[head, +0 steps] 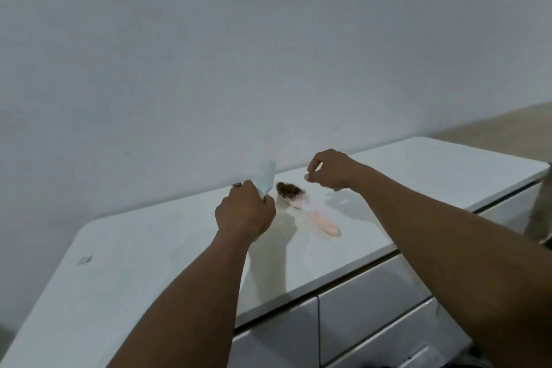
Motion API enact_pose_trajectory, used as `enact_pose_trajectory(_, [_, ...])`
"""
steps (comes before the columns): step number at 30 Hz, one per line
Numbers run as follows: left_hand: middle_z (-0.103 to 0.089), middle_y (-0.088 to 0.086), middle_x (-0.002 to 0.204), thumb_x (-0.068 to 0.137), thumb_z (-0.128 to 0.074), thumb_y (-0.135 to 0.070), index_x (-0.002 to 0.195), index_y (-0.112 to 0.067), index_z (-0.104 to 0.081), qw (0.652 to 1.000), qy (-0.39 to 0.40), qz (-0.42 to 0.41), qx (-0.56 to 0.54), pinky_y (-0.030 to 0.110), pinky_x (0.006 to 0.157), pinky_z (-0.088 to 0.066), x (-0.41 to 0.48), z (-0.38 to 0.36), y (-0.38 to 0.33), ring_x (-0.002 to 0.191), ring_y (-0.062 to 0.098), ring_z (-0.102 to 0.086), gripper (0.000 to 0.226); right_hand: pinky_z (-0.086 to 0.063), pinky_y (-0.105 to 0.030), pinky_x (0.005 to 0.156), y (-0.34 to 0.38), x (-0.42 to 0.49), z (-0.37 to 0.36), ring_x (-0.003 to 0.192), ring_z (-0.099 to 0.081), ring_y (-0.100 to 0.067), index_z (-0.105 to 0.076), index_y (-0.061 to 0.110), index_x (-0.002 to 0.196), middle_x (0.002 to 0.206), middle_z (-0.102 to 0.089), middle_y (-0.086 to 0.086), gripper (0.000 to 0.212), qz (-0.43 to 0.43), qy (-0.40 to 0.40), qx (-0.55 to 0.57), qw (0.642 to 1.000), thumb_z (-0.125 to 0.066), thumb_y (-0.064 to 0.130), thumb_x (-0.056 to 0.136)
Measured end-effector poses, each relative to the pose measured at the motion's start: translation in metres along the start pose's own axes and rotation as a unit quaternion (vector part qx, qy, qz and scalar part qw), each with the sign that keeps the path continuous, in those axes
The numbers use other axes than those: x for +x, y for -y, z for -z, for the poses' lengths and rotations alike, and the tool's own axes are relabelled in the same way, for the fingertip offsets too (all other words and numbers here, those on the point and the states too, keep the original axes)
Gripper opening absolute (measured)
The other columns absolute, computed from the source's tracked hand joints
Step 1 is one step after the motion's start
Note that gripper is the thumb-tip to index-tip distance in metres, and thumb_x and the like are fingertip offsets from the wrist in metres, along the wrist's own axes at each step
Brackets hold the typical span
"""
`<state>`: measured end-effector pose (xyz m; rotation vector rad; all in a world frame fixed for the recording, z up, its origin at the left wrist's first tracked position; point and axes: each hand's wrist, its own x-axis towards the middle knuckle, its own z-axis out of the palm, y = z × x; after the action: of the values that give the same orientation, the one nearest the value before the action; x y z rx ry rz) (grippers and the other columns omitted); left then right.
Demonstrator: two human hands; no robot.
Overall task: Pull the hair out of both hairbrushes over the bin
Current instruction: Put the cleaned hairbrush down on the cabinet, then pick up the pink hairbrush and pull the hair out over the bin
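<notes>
My left hand [245, 212] grips the handle of a pale blue hairbrush [265, 176], whose head stands upright above the fist. A pink hairbrush [310, 212] lies on the white cabinet top [149, 263], its head packed with brown hair [287, 188] and its handle pointing toward me and to the right. My right hand [331, 170] hovers above and right of the pink brush, thumb and fingers pinched together; whether it holds strands of hair is too small to tell. No bin is in view.
The cabinet stands against a plain grey-white wall [268, 54]. Drawer fronts [373, 302] run below its front edge. A wooden floor [507, 125] shows at the far right, and a dark blurred object [540, 209] sits at the right frame edge.
</notes>
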<state>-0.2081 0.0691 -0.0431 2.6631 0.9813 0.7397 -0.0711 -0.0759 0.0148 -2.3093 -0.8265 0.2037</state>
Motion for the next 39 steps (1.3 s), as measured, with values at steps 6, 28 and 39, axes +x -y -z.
enact_pose_trajectory(6, [-0.058, 0.006, 0.103, 0.091, -0.046, -0.041, 0.105, -0.015, -0.053, 0.999, 0.033, 0.033, 0.026, 0.033, 0.071, -0.039, 0.003, -0.023, 0.022, 0.097, 0.030, -0.061, 0.031, -0.052, -0.034, 0.084, -0.014, 0.021, -0.037, 0.098, -0.066, -0.028, -0.068, -0.001, 0.112, 0.115, -0.071, -0.019, 0.033, -0.010, -0.011, -0.016, 1.000, -0.067, 0.020, 0.087])
enact_pose_trajectory(28, [-0.057, 0.004, 0.114, 0.088, -0.052, -0.045, 0.118, -0.014, -0.047, 0.991, 0.085, 0.084, 0.053, 0.031, 0.075, -0.035, 0.015, -0.025, 0.009, 0.107, 0.027, -0.057, 0.044, -0.052, -0.031, 0.068, -0.031, 0.033, -0.045, 0.085, -0.057, -0.018, -0.057, 0.021, 0.120, 0.098, -0.055, 0.002, 0.035, -0.031, 0.029, -0.015, 0.999, -0.065, 0.030, 0.088])
enact_pose_trajectory(39, [-0.058, 0.006, 0.119, 0.093, -0.047, -0.047, 0.119, -0.014, -0.047, 0.998, 0.050, 0.020, 0.025, 0.036, 0.078, -0.038, 0.008, -0.024, -0.048, 0.110, 0.029, -0.058, 0.042, -0.052, -0.035, 0.071, -0.039, 0.024, -0.008, 0.085, -0.057, -0.022, -0.061, 0.003, 0.118, 0.094, -0.062, -0.011, 0.034, -0.036, 0.008, 0.022, 0.999, -0.064, 0.025, 0.093])
